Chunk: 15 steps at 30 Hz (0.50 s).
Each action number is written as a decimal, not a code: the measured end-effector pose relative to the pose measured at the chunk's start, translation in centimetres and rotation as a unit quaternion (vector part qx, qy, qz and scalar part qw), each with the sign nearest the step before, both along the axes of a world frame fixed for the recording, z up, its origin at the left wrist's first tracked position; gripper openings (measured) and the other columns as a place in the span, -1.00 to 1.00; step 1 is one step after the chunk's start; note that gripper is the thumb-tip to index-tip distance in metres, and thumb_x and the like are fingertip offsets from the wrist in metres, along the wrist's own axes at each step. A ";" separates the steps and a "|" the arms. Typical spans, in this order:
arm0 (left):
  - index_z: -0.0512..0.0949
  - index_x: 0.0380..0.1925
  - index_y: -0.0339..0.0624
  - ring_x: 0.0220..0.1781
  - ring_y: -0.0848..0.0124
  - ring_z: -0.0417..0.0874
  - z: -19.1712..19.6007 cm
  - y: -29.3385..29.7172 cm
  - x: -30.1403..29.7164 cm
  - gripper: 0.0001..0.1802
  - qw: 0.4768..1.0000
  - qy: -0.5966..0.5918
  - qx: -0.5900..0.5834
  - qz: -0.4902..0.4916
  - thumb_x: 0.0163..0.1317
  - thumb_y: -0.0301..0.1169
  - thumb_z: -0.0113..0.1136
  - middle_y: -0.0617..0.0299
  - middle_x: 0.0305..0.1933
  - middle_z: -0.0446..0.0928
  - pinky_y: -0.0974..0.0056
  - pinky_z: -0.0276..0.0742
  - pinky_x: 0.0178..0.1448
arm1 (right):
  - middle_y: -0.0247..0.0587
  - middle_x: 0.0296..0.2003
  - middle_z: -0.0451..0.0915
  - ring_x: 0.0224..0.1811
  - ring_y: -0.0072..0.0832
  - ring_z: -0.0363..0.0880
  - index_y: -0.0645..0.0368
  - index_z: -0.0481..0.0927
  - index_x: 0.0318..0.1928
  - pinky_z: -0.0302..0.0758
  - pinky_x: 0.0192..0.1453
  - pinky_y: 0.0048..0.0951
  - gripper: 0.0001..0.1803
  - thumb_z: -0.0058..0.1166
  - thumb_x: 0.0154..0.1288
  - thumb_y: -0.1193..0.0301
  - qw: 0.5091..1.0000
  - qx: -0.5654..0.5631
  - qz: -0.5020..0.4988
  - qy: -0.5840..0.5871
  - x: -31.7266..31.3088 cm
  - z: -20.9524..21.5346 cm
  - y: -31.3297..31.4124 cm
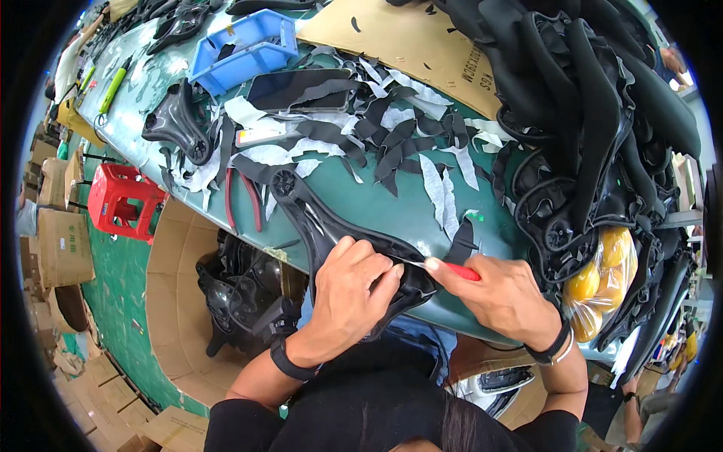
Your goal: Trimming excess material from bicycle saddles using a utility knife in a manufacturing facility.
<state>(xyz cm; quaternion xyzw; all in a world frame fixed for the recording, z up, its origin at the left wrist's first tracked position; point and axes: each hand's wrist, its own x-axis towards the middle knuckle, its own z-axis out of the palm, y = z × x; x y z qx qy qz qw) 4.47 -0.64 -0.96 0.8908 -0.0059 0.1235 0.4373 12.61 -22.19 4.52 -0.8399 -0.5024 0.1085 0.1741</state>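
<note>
A black bicycle saddle (324, 218) lies underside up at the near edge of the green table, its narrow nose pointing away to the left. My left hand (350, 282) presses on its wide end, fingers curled and thumb along the rim, gripping it. In my right hand (501, 294) is a red-handled tool (463, 272) with a thin metal tip. That tip reaches into the saddle's underside close to my left thumb; its exact shape is too small to tell. Red-handled pliers (245, 200) rest left of the saddle. Black and white scrap strips (392, 147) are scattered beyond it.
Black saddles and covers pile high (572, 135) at the right, beside bagged yellow balls (602, 279). A blue bin (245, 53), cardboard sheet (407, 45) and another saddle shell (178, 122) lie farther back. Below left stand a carton (177, 301) of black parts and a red stool (124, 200).
</note>
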 end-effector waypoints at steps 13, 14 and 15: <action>0.45 -0.71 -0.27 -0.48 0.35 0.35 -0.8 0.7 1.1 -0.79 0.981 0.007 -0.190 -0.041 0.01 -0.52 0.24 0.23 -0.62 0.39 0.27 0.25 -0.29 | -0.05 -0.46 0.45 -0.65 -0.10 0.50 -0.09 0.40 0.27 0.43 -0.60 -0.13 -0.43 0.16 0.23 0.42 0.968 -0.008 -0.246 0.050 -11.4 -3.2 -1.8; 0.44 -0.73 -0.25 -0.49 0.35 0.34 -0.8 0.8 1.0 -0.79 0.980 0.002 -0.193 -0.039 -0.02 -0.52 0.25 0.24 -0.64 0.38 0.26 0.23 -0.30 | -0.04 -0.45 0.46 -0.64 -0.10 0.51 -0.09 0.41 0.27 0.42 -0.60 -0.12 -0.42 0.19 0.21 0.41 0.963 -0.015 -0.263 0.053 -11.7 -3.1 -1.7; 0.43 -0.75 -0.23 -0.51 0.34 0.33 -0.8 0.7 0.9 -0.78 0.980 -0.004 -0.197 -0.036 -0.05 -0.52 0.25 0.24 -0.65 0.37 0.26 0.21 -0.31 | -0.04 -0.44 0.47 -0.64 -0.10 0.52 -0.08 0.42 0.26 0.42 -0.60 -0.12 -0.41 0.21 0.20 0.41 0.959 -0.022 -0.279 0.055 -11.9 -2.9 -1.6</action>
